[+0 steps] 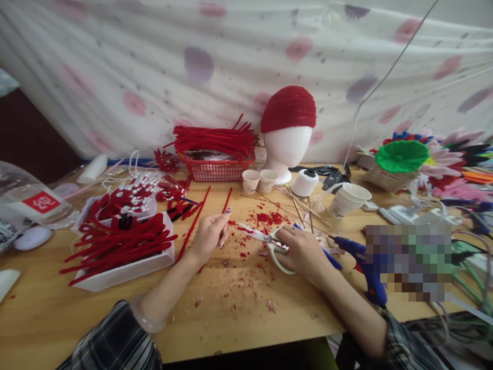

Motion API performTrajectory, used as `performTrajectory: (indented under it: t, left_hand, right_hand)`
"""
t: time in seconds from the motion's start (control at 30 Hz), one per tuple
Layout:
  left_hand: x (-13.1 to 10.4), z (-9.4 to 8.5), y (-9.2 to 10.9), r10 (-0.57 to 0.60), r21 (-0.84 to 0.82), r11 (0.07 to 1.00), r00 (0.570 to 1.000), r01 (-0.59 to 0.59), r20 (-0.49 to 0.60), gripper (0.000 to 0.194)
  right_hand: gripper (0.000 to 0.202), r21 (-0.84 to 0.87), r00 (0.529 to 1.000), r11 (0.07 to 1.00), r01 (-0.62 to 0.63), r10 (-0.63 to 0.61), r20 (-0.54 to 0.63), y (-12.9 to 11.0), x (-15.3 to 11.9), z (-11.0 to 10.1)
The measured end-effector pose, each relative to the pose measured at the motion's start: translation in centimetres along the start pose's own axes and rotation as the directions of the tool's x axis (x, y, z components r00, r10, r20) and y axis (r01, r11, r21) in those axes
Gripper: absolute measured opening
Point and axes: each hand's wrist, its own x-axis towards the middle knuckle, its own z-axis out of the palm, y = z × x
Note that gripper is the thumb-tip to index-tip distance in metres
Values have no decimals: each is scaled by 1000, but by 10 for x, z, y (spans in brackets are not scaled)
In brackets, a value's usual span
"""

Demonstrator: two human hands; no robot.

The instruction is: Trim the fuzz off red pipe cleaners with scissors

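While the right hand (304, 253) grips scissors (265, 237) pointing toward the left hand (210, 235), which seems to pinch a red fuzzy piece (232, 223) over the tabletop (239, 334), fingertips near the blades risk a nick if either slips.

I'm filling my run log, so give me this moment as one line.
right hand: holding scissors | left hand: pinched near their tips, contents unclear | red scraps: scattered on table

fuzzy matt stems (125, 245) – shiny metal scissor blades (254, 234) – smooth wood tabletop (239, 324)
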Motion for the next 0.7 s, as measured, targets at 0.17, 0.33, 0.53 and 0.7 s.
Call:
performTrajectory:
  t: [0.17, 0.33, 0.53, 0.7]
  left_hand:
    - [0, 1, 1, -22, -11, 1000, 1000, 21, -22, 44]
    - [0, 1, 0, -44, -36, 998, 999, 44, -18, 42]
    - [1, 1, -2, -45, -80, 996, 999, 45, -4, 41]
    - [1, 2, -1, -98, -153, 983, 995, 101, 21, 42]
  right_hand:
    - [22, -7, 1000, 1000, 7, -7, -8, 2, -1, 1]
    - [19, -16, 1000, 1000, 0, 0, -10, 0, -2, 0]
    - [21, -40, 999, 999, 17, -19, -43, -1, -1, 2]
    - [23, -30, 998, 999, 13, -15, -60, 2, -1, 3]
